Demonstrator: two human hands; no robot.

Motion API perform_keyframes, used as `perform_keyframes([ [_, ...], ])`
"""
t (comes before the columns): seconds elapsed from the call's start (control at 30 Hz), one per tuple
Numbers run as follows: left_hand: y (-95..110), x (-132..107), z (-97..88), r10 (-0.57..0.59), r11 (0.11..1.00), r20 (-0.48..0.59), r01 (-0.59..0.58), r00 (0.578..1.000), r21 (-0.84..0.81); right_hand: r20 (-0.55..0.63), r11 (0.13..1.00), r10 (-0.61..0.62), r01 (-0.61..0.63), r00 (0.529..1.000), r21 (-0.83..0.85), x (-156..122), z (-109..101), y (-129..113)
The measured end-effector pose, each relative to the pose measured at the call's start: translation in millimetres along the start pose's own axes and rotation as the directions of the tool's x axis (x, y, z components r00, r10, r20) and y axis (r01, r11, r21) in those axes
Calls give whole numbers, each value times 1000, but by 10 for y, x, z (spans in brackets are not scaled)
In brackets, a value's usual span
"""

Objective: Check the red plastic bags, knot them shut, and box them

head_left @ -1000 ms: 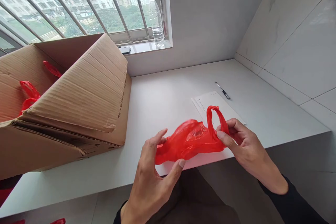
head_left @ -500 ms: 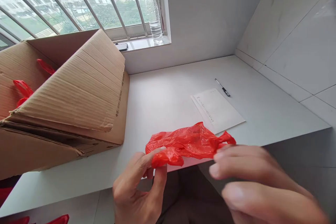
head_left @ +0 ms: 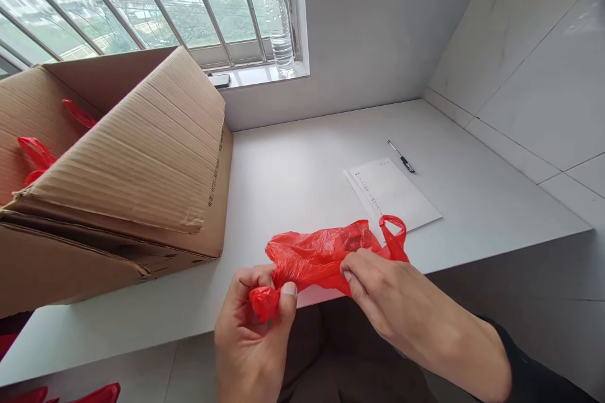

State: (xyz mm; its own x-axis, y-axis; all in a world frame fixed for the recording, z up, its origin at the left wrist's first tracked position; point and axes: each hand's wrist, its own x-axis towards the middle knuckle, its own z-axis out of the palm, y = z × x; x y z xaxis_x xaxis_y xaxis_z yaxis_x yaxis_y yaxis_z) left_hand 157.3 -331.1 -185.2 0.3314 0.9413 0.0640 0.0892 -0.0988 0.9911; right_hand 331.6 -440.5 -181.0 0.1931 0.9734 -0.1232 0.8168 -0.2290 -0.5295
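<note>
A crumpled red plastic bag [head_left: 312, 255] lies at the front edge of the white table, held between both hands. My left hand [head_left: 255, 327] is closed on the bag's left end, and a bunched tip of it pokes out between thumb and fingers. With fingers pinched together, my right hand [head_left: 387, 293] grips the bag's front side right of the middle. One loop handle of the bag stands up just beyond my right hand. What the bag contains, if anything, cannot be made out.
An open cardboard box [head_left: 142, 145] with red bags inside stands at the left. White paper sheets [head_left: 399, 195] and a pen [head_left: 401, 157] lie on the table [head_left: 283, 170]. A water bottle [head_left: 278, 25] and a phone [head_left: 218, 80] rest on the windowsill.
My right hand, blurred and with fingers apart at the bag's right end, has come left and gripped its front side. The right loop handle now stands open. My left hand keeps hold.
</note>
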Motion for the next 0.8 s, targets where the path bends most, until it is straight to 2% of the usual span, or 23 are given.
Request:
perform_keyframes([
  [0.1,-40,23,-31,-51,991,18,53,999,-121,20,1000,26,-26,999,9,21,-5,-11],
  [0.2,-51,44,-56,-138,970,60,147,989,-193,74,996,3,4,997,-86,37,11,9],
  [0.3,-33,53,-52,-178,950,80,193,981,-246,4,982,19,-18,1000,-188,50,27,28],
  [0.4,19,52,-10,-191,958,107,209,976,-196,-118,969,60,-86,991,-232,66,10,17],
  [0.5,84,57,63,-204,976,130,213,970,-52,-166,965,71,-110,984,-240,83,-23,0],
  [0.67,16,139,97,-173,984,138,165,975,68,-215,965,-10,-46,977,-257,50,-10,80],
  [0.73,-75,178,58,-147,989,166,140,975,54,-226,967,-43,-16,973,-255,14,-4,120],
  [0.8,-156,202,22,-132,991,172,134,976,2,-217,969,-122,69,969,-238,-11,-18,121],
])
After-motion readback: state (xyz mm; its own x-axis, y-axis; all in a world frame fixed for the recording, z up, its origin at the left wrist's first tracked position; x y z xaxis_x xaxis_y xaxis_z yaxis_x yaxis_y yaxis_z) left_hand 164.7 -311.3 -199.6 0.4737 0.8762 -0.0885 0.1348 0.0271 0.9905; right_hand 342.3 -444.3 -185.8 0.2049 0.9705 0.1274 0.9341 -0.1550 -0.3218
